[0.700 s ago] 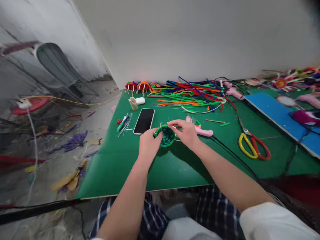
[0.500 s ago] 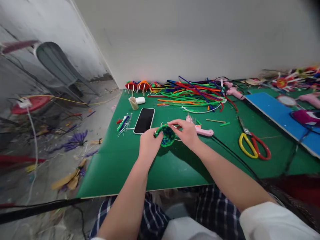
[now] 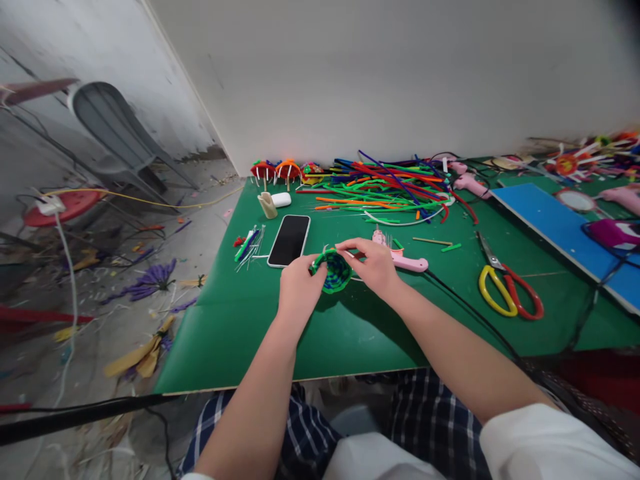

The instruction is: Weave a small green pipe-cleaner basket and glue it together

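Note:
Between my hands, above the table's middle, is a small round woven bowl (image 3: 338, 275) in green and blue, which looks made of pipe cleaners. My left hand (image 3: 301, 287) is closed on its left rim, the thumb over the inside. My right hand (image 3: 374, 267) pinches at the upper right rim with thumb and index finger; whether a loose strand is between them is too small to tell. Just beyond my right hand lies a pink glue gun (image 3: 411, 263), partly hidden by it. A phone (image 3: 289, 241) with a dark screen lies beyond my left hand.
Scissors (image 3: 510, 293) with yellow and red handles lie on the right of the green table (image 3: 225, 340). A heap of colored pipe cleaners (image 3: 385, 183) runs along the back wall, near a blue board (image 3: 565, 233). A black cord (image 3: 470, 310) trails towards the front edge.
Both hands keep their hold on the woven bowl, with hardly any movement. The view has shifted very slightly.

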`<state>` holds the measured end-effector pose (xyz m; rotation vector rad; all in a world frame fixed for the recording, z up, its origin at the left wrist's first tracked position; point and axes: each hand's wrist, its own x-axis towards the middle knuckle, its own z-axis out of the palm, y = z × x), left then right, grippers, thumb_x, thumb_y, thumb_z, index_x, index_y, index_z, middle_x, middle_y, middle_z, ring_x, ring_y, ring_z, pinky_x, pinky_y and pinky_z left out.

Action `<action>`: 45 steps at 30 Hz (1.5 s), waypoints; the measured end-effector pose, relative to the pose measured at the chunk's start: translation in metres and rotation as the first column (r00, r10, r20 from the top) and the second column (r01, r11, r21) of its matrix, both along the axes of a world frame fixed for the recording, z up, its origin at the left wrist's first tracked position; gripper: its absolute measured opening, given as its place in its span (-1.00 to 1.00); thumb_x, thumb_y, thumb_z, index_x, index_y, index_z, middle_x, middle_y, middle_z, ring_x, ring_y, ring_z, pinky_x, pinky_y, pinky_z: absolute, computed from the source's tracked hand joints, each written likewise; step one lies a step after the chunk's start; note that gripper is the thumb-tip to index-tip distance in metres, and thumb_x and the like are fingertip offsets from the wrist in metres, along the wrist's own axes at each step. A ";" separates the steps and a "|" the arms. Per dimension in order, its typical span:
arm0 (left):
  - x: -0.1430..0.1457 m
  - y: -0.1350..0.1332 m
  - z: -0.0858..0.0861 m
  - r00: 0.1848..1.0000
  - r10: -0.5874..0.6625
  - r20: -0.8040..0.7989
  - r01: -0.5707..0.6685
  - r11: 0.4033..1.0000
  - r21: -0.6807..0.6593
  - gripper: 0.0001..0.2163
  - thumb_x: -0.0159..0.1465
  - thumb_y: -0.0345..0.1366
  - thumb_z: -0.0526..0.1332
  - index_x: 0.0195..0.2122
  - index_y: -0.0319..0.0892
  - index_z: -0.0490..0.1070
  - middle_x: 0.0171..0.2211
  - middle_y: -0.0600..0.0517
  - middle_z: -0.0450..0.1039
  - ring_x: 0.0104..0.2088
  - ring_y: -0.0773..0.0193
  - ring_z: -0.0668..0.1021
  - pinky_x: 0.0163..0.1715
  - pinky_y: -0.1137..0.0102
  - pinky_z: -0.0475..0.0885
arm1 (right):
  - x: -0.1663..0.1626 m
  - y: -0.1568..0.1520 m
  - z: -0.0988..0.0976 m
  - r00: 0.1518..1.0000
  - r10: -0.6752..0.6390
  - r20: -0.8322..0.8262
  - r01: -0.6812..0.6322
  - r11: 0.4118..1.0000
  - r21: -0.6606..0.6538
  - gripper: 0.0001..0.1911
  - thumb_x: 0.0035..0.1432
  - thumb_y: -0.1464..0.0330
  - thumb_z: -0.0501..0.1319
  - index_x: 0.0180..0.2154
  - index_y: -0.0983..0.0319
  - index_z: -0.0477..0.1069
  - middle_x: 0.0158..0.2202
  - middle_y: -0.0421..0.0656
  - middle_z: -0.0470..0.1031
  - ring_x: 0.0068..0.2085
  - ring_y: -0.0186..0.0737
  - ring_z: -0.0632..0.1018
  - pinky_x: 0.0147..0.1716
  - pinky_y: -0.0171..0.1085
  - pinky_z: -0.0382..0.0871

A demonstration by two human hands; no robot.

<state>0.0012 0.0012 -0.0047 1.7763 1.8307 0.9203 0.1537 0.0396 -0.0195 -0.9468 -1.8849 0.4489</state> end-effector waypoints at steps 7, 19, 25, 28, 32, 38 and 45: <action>0.000 -0.002 0.004 0.998 0.007 -0.069 -0.006 1.000 0.011 -0.77 0.13 -0.25 0.06 -0.28 -0.10 0.46 -0.47 0.04 0.45 -0.42 0.28 0.48 -0.46 0.45 0.33 | 0.000 0.000 -0.002 0.999 -0.010 0.039 0.008 0.999 0.051 -0.87 0.07 0.40 0.10 -0.31 0.22 0.40 -0.34 -0.19 0.51 -0.31 -0.33 0.51 -0.36 -0.37 0.44; 0.001 -0.004 0.008 0.994 -0.001 -0.112 0.002 1.000 0.009 -0.76 0.14 -0.25 0.04 -0.27 -0.10 0.46 -0.45 0.04 0.45 -0.42 0.29 0.47 -0.44 0.46 0.29 | -0.002 -0.002 0.001 0.999 -0.026 0.032 0.024 0.998 0.055 -0.88 0.08 0.40 0.10 -0.34 0.21 0.39 -0.37 -0.20 0.50 -0.35 -0.36 0.50 -0.43 -0.42 0.43; 0.001 -0.004 0.007 0.992 0.007 -0.127 -0.006 1.000 0.010 -0.76 0.14 -0.25 0.05 -0.26 -0.11 0.46 -0.46 0.04 0.45 -0.42 0.29 0.47 -0.41 0.45 0.29 | -0.003 -0.003 0.001 1.000 -0.012 -0.020 0.013 1.000 0.028 -0.84 0.09 0.39 0.08 -0.27 0.22 0.38 -0.31 -0.19 0.50 -0.32 -0.37 0.52 -0.40 -0.42 0.45; 0.001 -0.004 0.006 0.992 0.008 -0.125 -0.002 0.999 0.040 -0.77 0.14 -0.26 0.05 -0.27 -0.11 0.46 -0.45 0.04 0.46 -0.41 0.28 0.47 -0.41 0.44 0.30 | -0.002 -0.002 0.000 1.000 0.016 -0.024 -0.016 1.000 0.007 -0.78 0.09 0.40 0.08 -0.18 0.21 0.36 -0.27 -0.18 0.50 -0.29 -0.36 0.53 -0.40 -0.41 0.46; 0.001 -0.004 0.008 0.989 0.008 -0.145 0.008 0.993 0.114 -0.78 0.14 -0.31 0.06 -0.25 -0.14 0.45 -0.40 0.02 0.47 -0.36 0.28 0.47 -0.35 0.41 0.32 | 0.001 0.000 -0.001 0.999 0.033 0.004 -0.033 0.999 -0.007 -0.72 0.07 0.38 0.10 -0.12 0.19 0.35 -0.23 -0.16 0.50 -0.26 -0.32 0.53 -0.41 -0.37 0.48; 0.002 -0.008 0.013 0.986 -0.026 -0.163 0.068 0.963 0.259 -0.78 0.16 -0.38 0.04 -0.21 -0.16 0.42 -0.28 0.00 0.45 -0.28 0.29 0.46 -0.27 0.41 0.33 | 0.000 -0.002 0.001 0.999 -0.038 0.034 0.034 0.992 0.118 -0.77 0.08 0.35 0.11 -0.20 0.21 0.41 -0.26 -0.16 0.52 -0.33 -0.32 0.54 -0.38 -0.36 0.48; 0.001 -0.008 0.013 0.986 -0.060 -0.157 0.107 0.944 0.313 -0.76 0.18 -0.37 0.04 -0.18 -0.17 0.41 -0.27 0.00 0.44 -0.27 0.30 0.45 -0.25 0.42 0.33 | 0.000 -0.004 0.007 0.991 -0.117 0.071 0.086 0.935 0.345 -0.83 0.09 0.41 0.10 -0.28 0.22 0.44 -0.33 -0.16 0.54 -0.32 -0.31 0.54 -0.30 -0.35 0.44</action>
